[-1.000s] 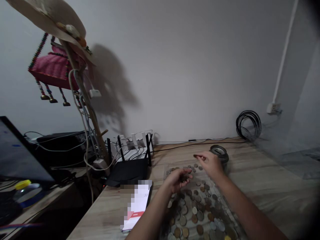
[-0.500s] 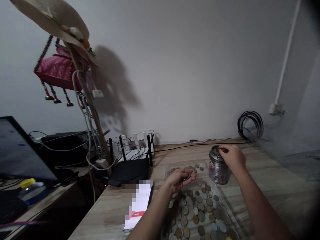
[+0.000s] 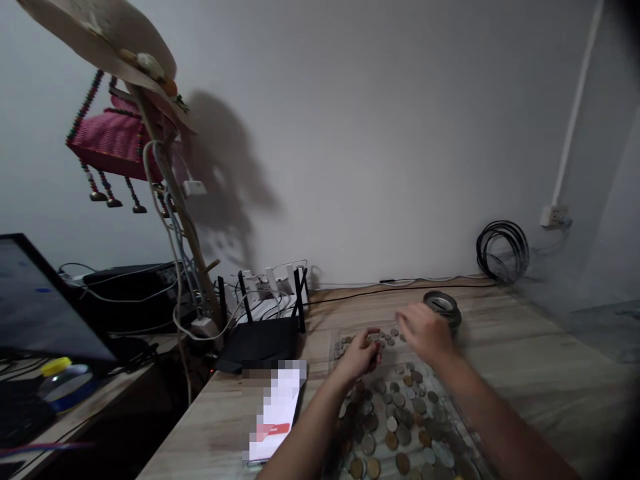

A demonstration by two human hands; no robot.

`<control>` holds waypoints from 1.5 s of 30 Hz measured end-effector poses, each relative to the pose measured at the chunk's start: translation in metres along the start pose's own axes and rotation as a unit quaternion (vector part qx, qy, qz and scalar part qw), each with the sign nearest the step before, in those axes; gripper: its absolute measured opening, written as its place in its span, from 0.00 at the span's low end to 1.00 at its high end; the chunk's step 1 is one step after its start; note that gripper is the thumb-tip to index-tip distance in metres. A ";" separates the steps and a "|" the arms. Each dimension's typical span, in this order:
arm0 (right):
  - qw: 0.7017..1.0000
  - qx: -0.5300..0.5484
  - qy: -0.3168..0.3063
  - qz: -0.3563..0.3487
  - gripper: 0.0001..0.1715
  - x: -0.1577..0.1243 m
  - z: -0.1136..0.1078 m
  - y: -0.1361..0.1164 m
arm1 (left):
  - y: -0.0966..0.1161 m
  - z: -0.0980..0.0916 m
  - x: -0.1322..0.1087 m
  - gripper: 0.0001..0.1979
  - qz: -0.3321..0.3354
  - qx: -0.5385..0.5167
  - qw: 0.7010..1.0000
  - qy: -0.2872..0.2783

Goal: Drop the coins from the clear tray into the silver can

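Note:
My left hand [image 3: 361, 355] is over the upper part of a clear plastic tray [image 3: 336, 337], fingers curled and the index finger pointing forward. Coins lay in that palm a moment ago; the curled fingers now hide it. Between the tin and my left hand is my right hand [image 3: 427, 333], blurred by motion, so its fingers cannot be made out. The coin tin [image 3: 440, 303], round and metallic with a slot in its lid, stands upright behind my right hand, which covers most of its side. Many silver and brass coins [image 3: 391, 440] lie loose in the tray below my hands.
A lit phone [image 3: 280, 413] lies left of the tray. Behind it sits a black router [image 3: 265, 343] with upright antennas. Coiled black cable [image 3: 501, 252] leans on the wall at the back right. A monitor [image 3: 45, 300] stands at far left.
My right hand has left the tin's lid and moved left towards my left hand. The left hand has turned from palm up, with coins showing, to curled fingers.

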State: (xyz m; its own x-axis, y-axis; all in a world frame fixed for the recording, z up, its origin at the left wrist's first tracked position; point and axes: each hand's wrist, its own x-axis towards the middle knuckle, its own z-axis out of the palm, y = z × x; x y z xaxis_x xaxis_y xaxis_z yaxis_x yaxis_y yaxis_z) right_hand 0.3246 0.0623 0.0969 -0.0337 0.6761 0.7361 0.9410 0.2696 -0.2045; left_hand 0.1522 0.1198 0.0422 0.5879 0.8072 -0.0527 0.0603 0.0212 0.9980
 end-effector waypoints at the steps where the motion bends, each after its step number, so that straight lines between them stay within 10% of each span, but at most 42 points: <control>1: 0.998 0.026 -0.051 -0.006 0.14 -0.004 0.010 -0.009 | 0.000 0.001 0.000 0.24 0.019 -0.004 1.000 -0.010; 8: 0.954 0.213 -0.184 0.104 0.20 -0.011 0.049 -0.014 | 0.008 0.006 -0.008 0.30 0.022 -0.045 0.997 -0.051; 16: 0.982 0.012 0.140 0.127 0.13 0.010 -0.022 0.031 | 0.003 -0.005 -0.003 0.25 -0.119 -0.157 0.980 -0.008; 25: 0.951 -0.064 0.028 0.302 0.13 0.008 -0.031 0.083 | 0.006 -0.006 0.000 0.18 -0.107 -0.218 0.969 0.050; 33: 0.977 -0.029 0.161 0.138 0.16 0.009 -0.026 0.042 | 0.001 -0.008 -0.001 0.21 -0.095 -0.107 0.990 -0.002; 40: 0.954 0.218 -0.188 0.082 0.16 -0.007 0.042 -0.005 | 0.005 -0.004 -0.001 0.25 -0.053 -0.075 0.996 -0.021; 45: 0.902 0.334 -0.243 0.126 0.15 -0.007 0.058 -0.004 | 0.008 -0.002 -0.003 0.28 -0.053 -0.054 0.996 -0.040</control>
State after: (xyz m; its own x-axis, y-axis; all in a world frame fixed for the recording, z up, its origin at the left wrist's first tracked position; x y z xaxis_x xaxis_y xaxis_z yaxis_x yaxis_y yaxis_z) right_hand 0.3016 0.0959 0.0550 -0.1432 0.9504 0.2760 0.5326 0.3090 -0.7879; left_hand 0.1494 0.1189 0.0505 0.6451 0.7478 -0.1572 0.0406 0.1720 0.9843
